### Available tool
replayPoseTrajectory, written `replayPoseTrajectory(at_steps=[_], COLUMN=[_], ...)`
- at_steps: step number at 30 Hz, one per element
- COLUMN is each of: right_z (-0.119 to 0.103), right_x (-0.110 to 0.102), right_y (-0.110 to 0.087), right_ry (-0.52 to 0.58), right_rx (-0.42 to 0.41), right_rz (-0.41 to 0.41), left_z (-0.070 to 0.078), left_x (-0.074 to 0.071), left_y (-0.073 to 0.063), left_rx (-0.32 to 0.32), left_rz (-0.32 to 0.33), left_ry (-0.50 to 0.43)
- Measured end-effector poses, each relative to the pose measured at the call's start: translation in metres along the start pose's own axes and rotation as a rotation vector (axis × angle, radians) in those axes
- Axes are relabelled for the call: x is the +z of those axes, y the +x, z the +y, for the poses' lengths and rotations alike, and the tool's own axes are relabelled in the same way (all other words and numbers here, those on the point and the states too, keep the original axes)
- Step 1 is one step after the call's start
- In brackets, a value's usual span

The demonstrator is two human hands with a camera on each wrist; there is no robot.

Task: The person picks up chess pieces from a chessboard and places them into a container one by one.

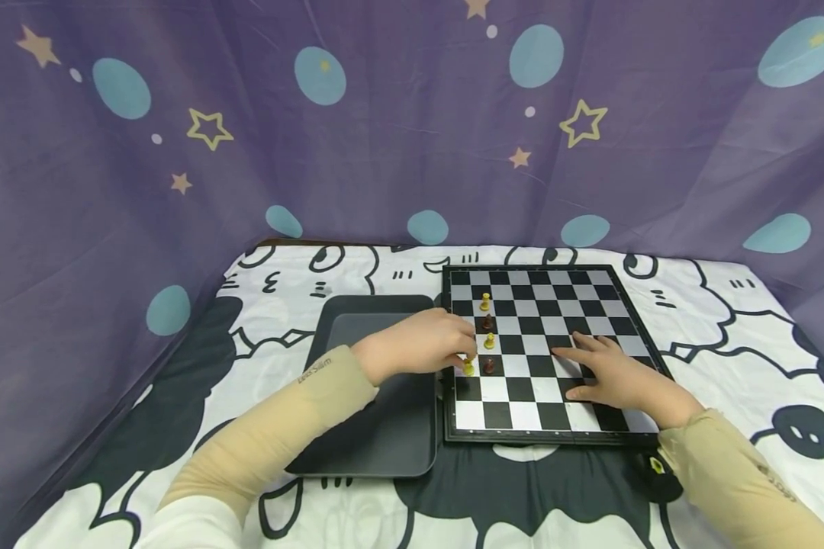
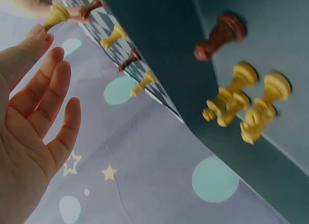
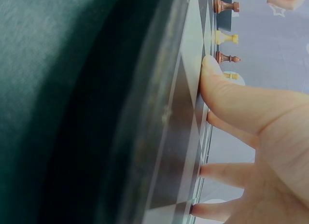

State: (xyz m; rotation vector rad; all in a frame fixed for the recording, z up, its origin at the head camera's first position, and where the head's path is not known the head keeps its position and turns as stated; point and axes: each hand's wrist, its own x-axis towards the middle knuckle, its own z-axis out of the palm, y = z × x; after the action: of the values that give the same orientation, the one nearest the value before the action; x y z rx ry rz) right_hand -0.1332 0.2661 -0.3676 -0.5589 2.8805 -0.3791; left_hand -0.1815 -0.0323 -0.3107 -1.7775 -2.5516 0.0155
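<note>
My left hand [image 1: 429,341] reaches over the left edge of the chessboard [image 1: 548,412] and pinches a yellow chess piece [image 2: 58,14] between thumb and fingertip. Its other fingers [image 2: 60,89] are loosely spread. Near that piece on the board, a brown rook [image 1: 489,367], a yellow rook [image 1: 490,341], a brown chess piece [image 1: 488,322] and another yellow rook [image 1: 485,301] stand in a column. Farther right, my right hand [image 1: 621,377] rests on the board with fingers spread and holds nothing; its fingertips touch the squares in the right wrist view.
A dark grey tray [image 1: 364,457] lies left of the board, close to its edge and under my left forearm. Inside it, the left wrist view shows a brown piece [image 2: 222,35] and several yellow pieces [image 2: 275,89]. A patterned cloth [image 1: 700,366] covers the table; a purple curtain [image 1: 412,175] hangs behind.
</note>
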Motion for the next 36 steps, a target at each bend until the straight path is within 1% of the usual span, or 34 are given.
replayPoseTrajectory(at_steps=[7,12,18,23,30,36], right_z=[-0.002,-0.001,-0.001,-0.001,0.001,0.002], right_x=[-0.002,-0.002,-0.001,-0.001,0.000,0.000], right_y=[0.000,0.000,0.000,-0.001,0.000,0.000], right_ry=[0.008,0.000,0.004,-0.001,-0.005,0.000], right_rx=[0.001,-0.002,0.006,0.007,-0.006,-0.010], right_rz=[-0.004,-0.001,-0.008,-0.006,0.004,0.004], left_z=[-0.014,-0.023,-0.031,-0.035,-0.038,-0.039], left_x=[-0.008,-0.014,-0.014,-0.011,-0.002,0.007], left_y=[-0.014,-0.026,-0.041,-0.051,-0.061,-0.064], left_rx=[-0.015,-0.070,-0.100,-0.134,-0.103,-0.099], left_rz=[0.054,0.080,0.094,0.069,0.044,-0.011], left_ry=[-0.001,-0.022,-0.048,-0.051,-0.044,-0.028])
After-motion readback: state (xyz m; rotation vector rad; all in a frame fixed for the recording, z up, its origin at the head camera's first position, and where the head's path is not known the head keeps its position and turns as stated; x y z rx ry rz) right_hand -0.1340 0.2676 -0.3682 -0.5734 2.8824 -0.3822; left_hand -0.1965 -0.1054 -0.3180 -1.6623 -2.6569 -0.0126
